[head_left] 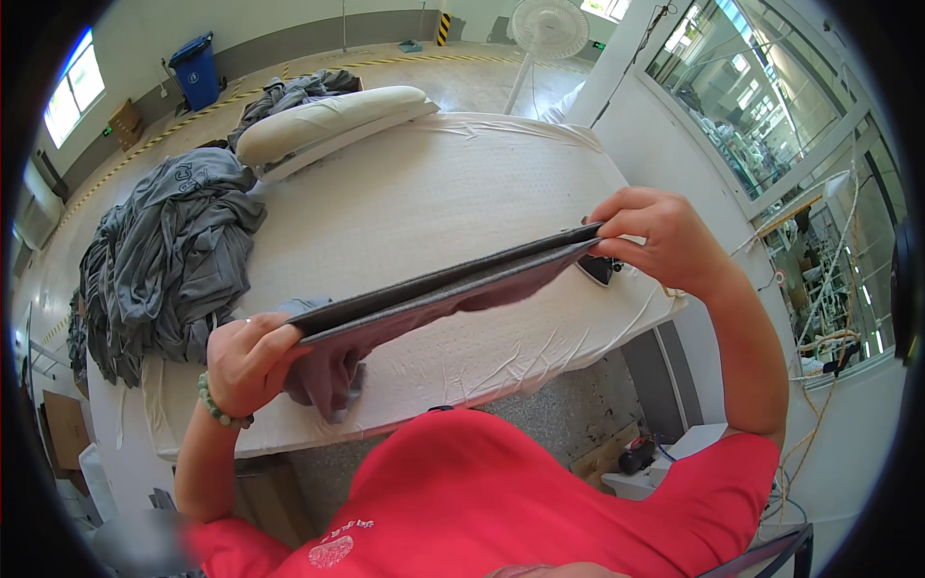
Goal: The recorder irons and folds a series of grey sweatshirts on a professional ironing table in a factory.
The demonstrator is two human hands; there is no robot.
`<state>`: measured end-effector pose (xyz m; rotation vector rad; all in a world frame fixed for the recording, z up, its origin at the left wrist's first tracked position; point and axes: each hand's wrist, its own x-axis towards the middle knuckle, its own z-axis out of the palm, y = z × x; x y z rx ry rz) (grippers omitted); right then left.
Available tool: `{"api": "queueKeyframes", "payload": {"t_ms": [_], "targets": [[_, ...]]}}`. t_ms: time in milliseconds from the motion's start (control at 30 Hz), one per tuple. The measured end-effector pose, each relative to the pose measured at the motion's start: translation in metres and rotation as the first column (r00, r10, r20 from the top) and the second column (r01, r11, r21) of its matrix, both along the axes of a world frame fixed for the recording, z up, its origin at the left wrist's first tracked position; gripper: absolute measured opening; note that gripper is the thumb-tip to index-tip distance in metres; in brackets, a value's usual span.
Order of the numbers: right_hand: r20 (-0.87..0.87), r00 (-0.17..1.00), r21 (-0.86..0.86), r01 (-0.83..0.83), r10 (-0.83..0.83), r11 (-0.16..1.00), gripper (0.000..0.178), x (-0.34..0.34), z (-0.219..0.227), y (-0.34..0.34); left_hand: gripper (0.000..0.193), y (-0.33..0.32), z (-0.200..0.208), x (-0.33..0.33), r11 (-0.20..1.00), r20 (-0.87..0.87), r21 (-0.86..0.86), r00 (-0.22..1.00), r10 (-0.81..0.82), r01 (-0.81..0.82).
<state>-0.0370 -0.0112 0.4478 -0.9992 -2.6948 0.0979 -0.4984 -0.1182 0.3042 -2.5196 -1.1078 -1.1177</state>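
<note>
A grey garment [443, 299] hangs stretched between my two hands above the white-covered table [453, 183]. Its straight edge is pulled taut, and a dark gap shows between the two layers. My left hand [249, 361], with a green bead bracelet at the wrist, pinches one end of that edge. Higher up, my right hand [655, 234] grips the other end between thumb and fingers. Loose cloth droops below the left hand, looking purplish. Just under the right hand lies a dark pointed object [597, 271], perhaps an iron, partly hidden by the garment and hand.
A heap of grey garments [173, 260] covers the table's left side. A padded pressing board [328, 120] lies along the far edge, with more grey clothes [294, 91] behind it. Beyond stand a white fan [547, 29] and a blue bin [197, 72]. Cords [819, 385] hang at the right.
</note>
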Motion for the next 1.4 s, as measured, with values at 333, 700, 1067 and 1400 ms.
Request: {"api": "queueKeyframes", "payload": {"t_ms": [333,700,1067,1400], "targets": [[-0.114,0.982,-0.211,0.123,-0.150,0.970,0.017,0.026,-0.060,0.022,0.021,0.027,-0.055,0.030,0.912,0.038,-0.390,0.988,0.151,-0.124],[-0.079,0.968,0.781,-0.088,0.239,0.618,0.004,0.006,-0.039,0.135,0.007,0.092,0.008,0.056,0.783,0.080,0.208,0.808,0.583,-0.586],[-0.044,0.998,-0.324,-0.049,0.037,0.945,0.012,0.165,-0.126,0.177,0.019,0.050,-0.104,0.207,0.752,0.096,-0.649,0.969,0.227,-0.112],[-0.422,0.906,-0.676,-0.331,0.022,0.658,0.011,0.000,-0.254,0.266,0.021,0.067,-0.083,0.059,0.781,-0.377,-0.102,0.751,0.542,-0.616]]}}
